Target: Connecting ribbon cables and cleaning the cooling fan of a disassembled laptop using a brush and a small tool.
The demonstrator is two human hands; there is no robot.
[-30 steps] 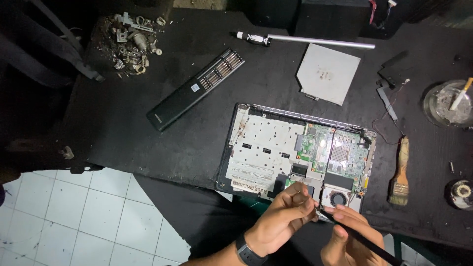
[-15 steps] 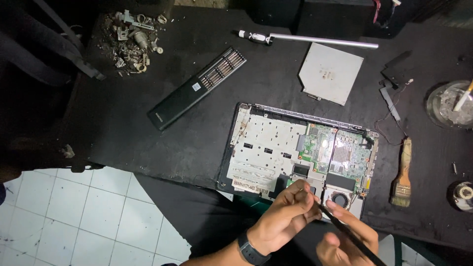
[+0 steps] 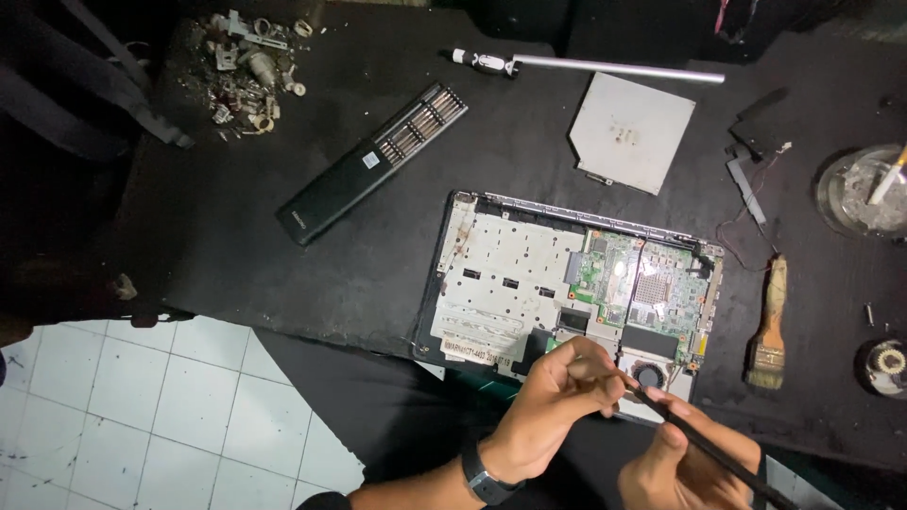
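The left hand [image 3: 567, 397] pinches the tip end of a thin black rod [image 3: 704, 444] over the opened laptop [image 3: 529, 274] near its fan [image 3: 648, 375]; the right hand [image 3: 685, 467] is closed around the rod, at the dark table's [image 3: 283, 274] front edge

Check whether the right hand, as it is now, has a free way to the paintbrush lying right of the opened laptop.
Probably yes: the paintbrush lies uncovered on the dark table, nothing between, but the right hand already holds a thin black tool.
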